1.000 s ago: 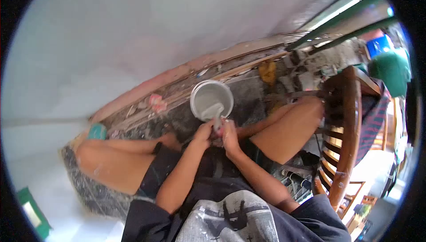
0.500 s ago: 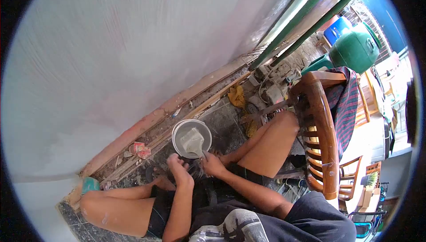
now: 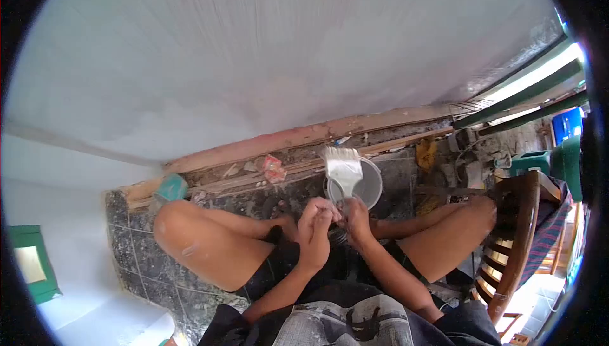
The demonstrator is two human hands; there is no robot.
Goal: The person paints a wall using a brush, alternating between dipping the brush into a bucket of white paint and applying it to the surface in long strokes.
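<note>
Seen from the hands as the clock's centre: a wide brush at 12 o'clock, pale bristles away from the body, head overlapping the near-left rim of the bucket, which sits at 1 o'clock. Closed around the handle: the right hand. Just beside it, fingers partly curled: the left hand; cannot tell whether touching the handle. Best, by judgement, to hold low and firm on the handle, wrist loose, and to turn the flat of the head over the bucket's mouth so as to catch any drips. Better to ease the bristles across the rim than to knock them on it, and to steady with the left fingers without crowding the right. Then mind the edges: at 12, beyond the bucket, wooden strips and the foot of the wall; at 11, a crumpled red packet; at 2, a yellow cloth; at 3 to 4, the chair, close past the right knee. Easiest travel, seemingly, up and over the bucket between the knees; tighter toward 3, with less elbow room near the chair.
</note>
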